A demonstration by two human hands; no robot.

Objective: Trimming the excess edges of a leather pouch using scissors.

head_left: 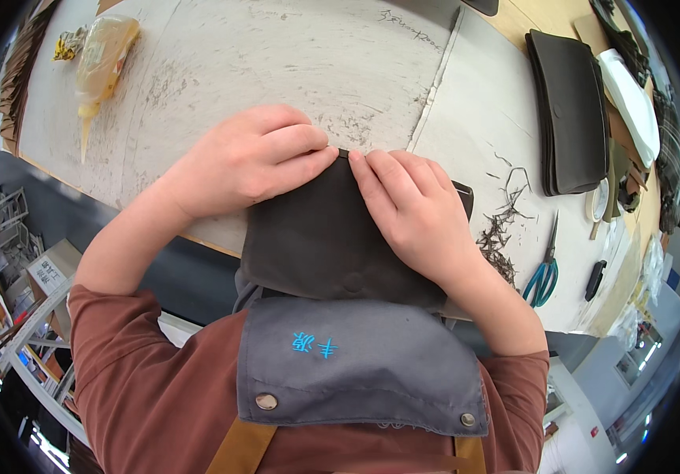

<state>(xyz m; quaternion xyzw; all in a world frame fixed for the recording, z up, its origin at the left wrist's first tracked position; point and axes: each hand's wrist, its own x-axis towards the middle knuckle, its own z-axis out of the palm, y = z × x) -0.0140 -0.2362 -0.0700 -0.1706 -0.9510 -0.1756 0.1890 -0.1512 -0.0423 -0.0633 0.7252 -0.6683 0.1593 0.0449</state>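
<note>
A dark brown leather-like flap piece (316, 237) lies at the table's near edge, with part of it hanging toward my apron. My left hand (257, 154) is closed at its far edge, the fingertips pinching the rim. Beside it, my right hand (415, 197) grips the same edge, its fingertips a short gap from those of the left. Between the two hands a small bit of the folded edge shows. Near the piece's lower border a faint round mark is visible. My fingers hide most of the far edge.
A plastic glue bottle (103, 67) with a pointed nozzle lies at the far left. On the right are teal-handled scissors (544, 272), a small black tool (596, 280), dark trimmings (498, 241), and a stack of dark leather-like pieces (569, 114). A white roll-like object (631, 107) lies beyond.
</note>
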